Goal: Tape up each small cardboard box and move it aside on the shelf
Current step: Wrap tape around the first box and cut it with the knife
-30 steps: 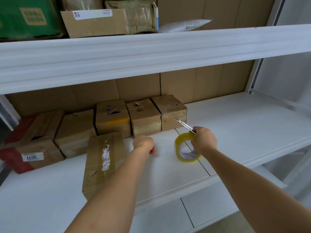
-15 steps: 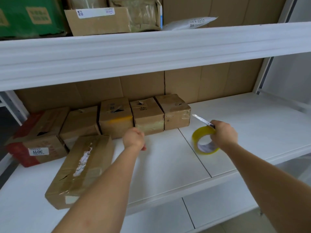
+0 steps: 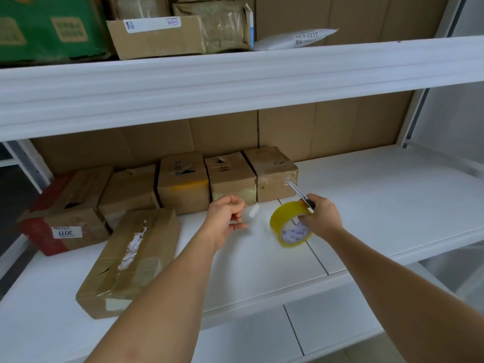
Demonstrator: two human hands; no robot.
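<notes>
The long flat cardboard box (image 3: pixel 131 260) is lying in the lower left of the frame on the white shelf (image 3: pixel 379 205), its long axis running from the near left edge up and away toward the right, with a torn white strip down the middle of its top. Behind it, a row of small cardboard boxes (image 3: pixel 230 179) is sitting along the back wall in the middle of the frame, side by side and touching; the rightmost box (image 3: pixel 272 174) is showing glossy tape on its front corner.

The right hand (image 3: pixel 323 218) is gripping a yellow tape roll (image 3: pixel 290 224) with fingers hooked through its core, the roll standing on edge just right of centre, and is also holding a utility knife (image 3: pixel 301 195) whose blade is pointing up and left toward that rightmost box. The left hand (image 3: pixel 226 216) is hovering at centre, loosely curled, thumb and fingers near a small clear tape piece (image 3: pixel 252 212); whether it is pinching it, I cannot tell.

At the far left a red-edged box (image 3: pixel 62 213) is bearing a "3011" label. Above, the upper shelf (image 3: pixel 235 82) is carrying a green carton (image 3: pixel 47 27) and parcels.
</notes>
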